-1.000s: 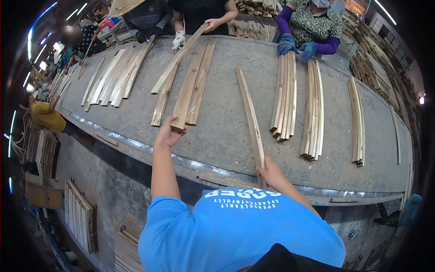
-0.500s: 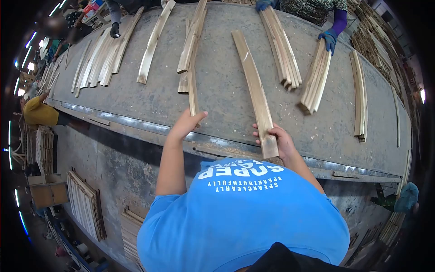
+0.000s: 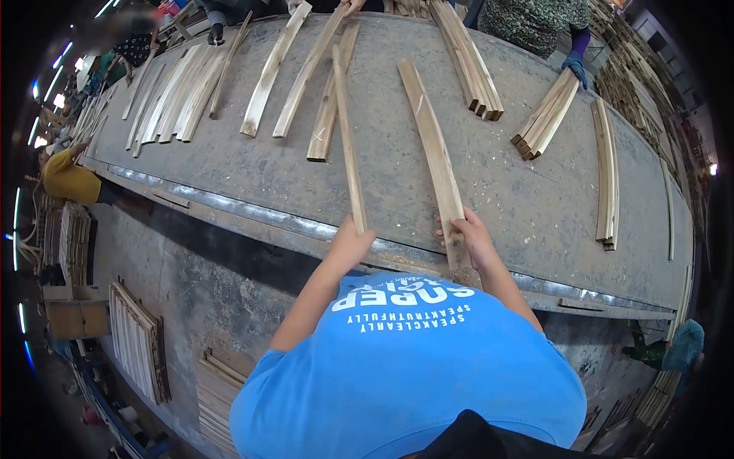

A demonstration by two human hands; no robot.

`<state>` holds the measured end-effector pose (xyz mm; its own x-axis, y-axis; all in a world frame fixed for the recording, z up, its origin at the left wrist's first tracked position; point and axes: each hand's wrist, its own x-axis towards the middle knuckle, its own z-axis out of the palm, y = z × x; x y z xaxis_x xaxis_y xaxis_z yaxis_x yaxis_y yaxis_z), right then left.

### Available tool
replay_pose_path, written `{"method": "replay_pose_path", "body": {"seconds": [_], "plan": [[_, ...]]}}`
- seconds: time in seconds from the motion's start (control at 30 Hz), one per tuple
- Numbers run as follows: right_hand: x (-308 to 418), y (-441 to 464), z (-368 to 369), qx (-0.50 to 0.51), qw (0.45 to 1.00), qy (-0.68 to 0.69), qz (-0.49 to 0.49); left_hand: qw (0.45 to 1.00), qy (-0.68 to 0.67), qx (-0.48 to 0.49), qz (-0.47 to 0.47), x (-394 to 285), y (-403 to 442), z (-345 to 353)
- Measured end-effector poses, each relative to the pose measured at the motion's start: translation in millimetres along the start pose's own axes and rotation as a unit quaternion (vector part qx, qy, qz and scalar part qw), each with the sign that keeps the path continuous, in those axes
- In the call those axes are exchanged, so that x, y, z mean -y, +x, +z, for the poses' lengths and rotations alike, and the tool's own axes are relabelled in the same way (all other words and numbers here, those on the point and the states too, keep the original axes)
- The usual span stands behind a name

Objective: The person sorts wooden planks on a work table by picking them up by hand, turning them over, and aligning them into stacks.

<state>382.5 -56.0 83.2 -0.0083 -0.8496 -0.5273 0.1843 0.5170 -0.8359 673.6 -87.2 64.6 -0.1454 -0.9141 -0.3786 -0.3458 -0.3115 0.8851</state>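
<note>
My left hand [image 3: 352, 242] is closed around the near end of a narrow wooden strip [image 3: 349, 153], whose far end reaches up the grey table [image 3: 252, 183]. Near the table's front edge, my right hand [image 3: 472, 239] grips a wider board [image 3: 433, 141] with a pale mark near its far end. Its thumb lies on top of the board. Left of the narrow strip lies a board with a white mark [image 3: 330, 107]. Two more boards, one pale [image 3: 269, 84] and one slanted [image 3: 304, 88], lie further left.
A co-worker's gloved hand [image 3: 575, 69] touches a bundle of strips [image 3: 547, 118] at the right. Other bundles [image 3: 468, 65] [image 3: 606, 176] lie nearby. Several pale strips [image 3: 180, 96] are spread at the left. Another person's bare hand [image 3: 352, 7] is at the far edge.
My left hand has moved right and nearer my body, drawing the narrow strip away from the marked board. My right hand keeps the wider board. The co-worker's right-side bundle has turned and shifted up the table.
</note>
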Motion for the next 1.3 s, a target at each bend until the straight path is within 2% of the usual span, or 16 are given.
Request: {"method": "replay_pose_path", "body": {"seconds": [0.07, 0.2, 0.27, 0.5, 0.57, 0.67, 0.77, 0.87, 0.93, 0.97, 1.03, 1.07, 1.1, 1.13, 1.27, 1.3], "plan": [[3.3, 0.2, -4.2, 0.016, 0.999, 0.046, 0.011, 0.986, 0.155, -0.051, 0.018, -2.1, -1.6, -5.3], [4.3, 0.6, -3.5, 0.006, 1.0, 0.018, -0.003, 0.955, 0.272, -0.113, -0.022, -27.9, 29.4, -34.5], [2.2, 0.6, -3.5, 0.003, 1.0, 0.008, -0.005, 0.902, 0.372, -0.217, 0.024, -36.1, 56.6, -48.8], [4.5, -2.2, -3.4, 0.007, 1.0, 0.002, -0.006, 0.879, 0.401, -0.258, -0.007, -55.4, 146.5, -68.0], [5.4, -1.4, -7.1, 0.006, 1.0, 0.004, -0.008, 0.83, 0.485, -0.276, -0.02, -43.5, 169.4, -67.3], [5.2, -5.2, -15.7, 0.001, 1.0, 0.012, -0.01, 0.851, 0.435, -0.277, -0.098, -24.3, 195.5, -65.0], [-2.2, -4.4, -27.1, -0.006, 1.0, 0.016, -0.021, 0.884, 0.389, -0.242, -0.092, -22.4, 199.8, -65.8], [-15.7, -1.8, -33.2, -0.017, 0.999, -0.025, -0.04, 0.873, 0.403, -0.255, -0.101, -34.2, 190.6, -64.2], [-23.7, 1.3, -36.6, -0.061, 0.978, -0.178, -0.087, 0.878, 0.397, -0.245, -0.106, -41.9, 183.2, -61.4], [-18.0, -2.3, -33.1, -0.063, 0.978, -0.176, -0.088, 0.884, 0.388, -0.236, -0.111, -46.1, 180.5, -60.4], [-4.3, -10.7, -26.0, -0.119, 0.906, -0.401, -0.061, 0.891, 0.382, -0.216, -0.116, -53.4, 173.5, -60.6], [-3.3, -11.0, -24.5, -0.121, 0.907, -0.399, -0.062, 0.897, 0.375, -0.197, -0.125, -54.8, 169.5, -60.3], [-3.2, -11.8, -23.3, -0.129, 0.86, -0.484, -0.097, 0.897, 0.376, -0.197, -0.124, -54.5, 164.9, -58.0], [-4.0, -13.2, -22.5, -0.135, 0.804, -0.565, -0.13, 0.894, 0.382, -0.223, -0.068, -52.5, 158.8, -54.5], [-1.7, -10.9, -20.4, -0.123, 0.755, -0.622, -0.165, 0.903, 0.337, -0.246, 0.099, -12.7, 147.3, -67.4], [1.2, -11.8, -18.7, -0.121, 0.752, -0.63, -0.148, 0.903, 0.337, -0.248, 0.098, -10.8, 132.0, -72.8]]}}
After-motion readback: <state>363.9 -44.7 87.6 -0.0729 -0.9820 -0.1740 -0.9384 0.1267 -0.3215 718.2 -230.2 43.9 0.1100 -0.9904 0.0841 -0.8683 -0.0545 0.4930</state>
